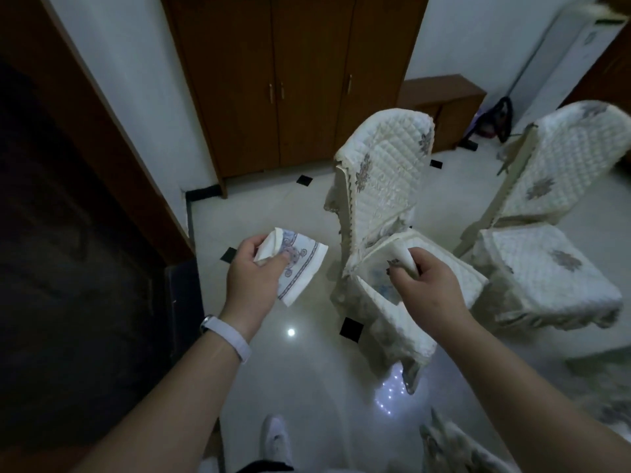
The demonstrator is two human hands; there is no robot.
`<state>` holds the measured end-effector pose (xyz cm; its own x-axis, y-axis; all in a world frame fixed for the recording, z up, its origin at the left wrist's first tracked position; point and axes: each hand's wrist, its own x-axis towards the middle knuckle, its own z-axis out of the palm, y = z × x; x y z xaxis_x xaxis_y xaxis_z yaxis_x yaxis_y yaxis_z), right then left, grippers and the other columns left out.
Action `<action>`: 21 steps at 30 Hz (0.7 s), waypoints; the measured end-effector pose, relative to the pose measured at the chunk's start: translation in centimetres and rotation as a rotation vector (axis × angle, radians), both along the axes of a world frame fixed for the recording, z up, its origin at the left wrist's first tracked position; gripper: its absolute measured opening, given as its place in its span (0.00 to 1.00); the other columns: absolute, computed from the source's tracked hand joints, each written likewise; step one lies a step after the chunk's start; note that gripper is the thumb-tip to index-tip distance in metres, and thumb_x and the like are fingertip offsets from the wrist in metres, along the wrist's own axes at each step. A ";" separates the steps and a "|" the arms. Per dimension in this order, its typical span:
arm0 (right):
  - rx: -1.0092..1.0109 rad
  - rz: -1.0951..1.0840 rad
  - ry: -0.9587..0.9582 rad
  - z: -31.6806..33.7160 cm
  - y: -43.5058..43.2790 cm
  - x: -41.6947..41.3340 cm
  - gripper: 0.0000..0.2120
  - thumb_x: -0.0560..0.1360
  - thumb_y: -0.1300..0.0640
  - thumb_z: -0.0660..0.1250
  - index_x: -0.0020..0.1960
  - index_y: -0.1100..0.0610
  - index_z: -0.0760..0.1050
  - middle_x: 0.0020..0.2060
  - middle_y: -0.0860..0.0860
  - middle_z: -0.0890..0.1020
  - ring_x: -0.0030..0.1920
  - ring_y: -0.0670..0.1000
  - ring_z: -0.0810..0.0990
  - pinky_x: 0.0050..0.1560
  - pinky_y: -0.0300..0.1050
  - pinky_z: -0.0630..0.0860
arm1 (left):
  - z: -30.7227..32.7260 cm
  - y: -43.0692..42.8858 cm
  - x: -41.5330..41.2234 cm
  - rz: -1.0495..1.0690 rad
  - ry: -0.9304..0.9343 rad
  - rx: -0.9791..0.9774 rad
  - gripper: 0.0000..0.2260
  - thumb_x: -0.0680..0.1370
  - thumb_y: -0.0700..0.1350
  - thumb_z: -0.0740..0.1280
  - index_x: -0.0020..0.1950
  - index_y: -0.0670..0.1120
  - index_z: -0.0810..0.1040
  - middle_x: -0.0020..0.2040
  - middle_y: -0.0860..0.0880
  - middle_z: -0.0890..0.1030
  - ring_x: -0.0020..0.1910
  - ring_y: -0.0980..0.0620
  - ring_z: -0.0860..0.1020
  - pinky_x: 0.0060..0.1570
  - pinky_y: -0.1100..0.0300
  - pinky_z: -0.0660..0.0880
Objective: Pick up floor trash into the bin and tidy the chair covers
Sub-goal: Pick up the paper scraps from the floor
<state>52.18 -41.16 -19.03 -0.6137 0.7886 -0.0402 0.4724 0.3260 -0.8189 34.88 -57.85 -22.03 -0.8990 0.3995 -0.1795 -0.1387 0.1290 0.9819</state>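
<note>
My left hand (254, 274) holds a folded white paper napkin (300, 268) with a blue-purple pattern, up above the floor. My right hand (423, 285) pinches a corner of the quilted cream seat cover (454, 274) on the near chair and lifts that corner off the seat. The chair's back cover (386, 172) is quilted with grey flower motifs and stands upright. A second chair (546, 261) with the same kind of covers stands to the right. No bin is in view.
A brown wooden wardrobe (290, 80) stands against the far wall, with a low cabinet (440, 97) beside it. A dark doorway (51, 250) is on the left. Glossy pale floor tiles (300, 353) lie below my arms. More patterned fabric (454, 445) shows at the bottom right.
</note>
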 end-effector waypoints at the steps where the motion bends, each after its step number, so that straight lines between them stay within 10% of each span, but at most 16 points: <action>1: 0.013 -0.013 0.011 0.4 0.3 -1.6 0.06 0.75 0.58 0.65 0.39 0.55 0.75 0.33 0.55 0.78 0.32 0.49 0.73 0.33 0.46 0.71 | 0.1 0.7 -1.9 -0.023 0.003 0.002 0.13 0.74 0.45 0.75 0.57 0.53 0.78 0.49 0.53 0.84 0.46 0.55 0.84 0.43 0.56 0.81; 21: -0.120 0.009 0.057 -2.9 16.7 -29.5 0.09 0.76 0.57 0.63 0.38 0.50 0.74 0.30 0.48 0.74 0.29 0.43 0.70 0.30 0.41 0.67 | -1.0 15.2 -28.3 0.003 0.032 -0.100 0.12 0.75 0.41 0.74 0.54 0.53 0.79 0.49 0.50 0.85 0.47 0.49 0.84 0.44 0.51 0.81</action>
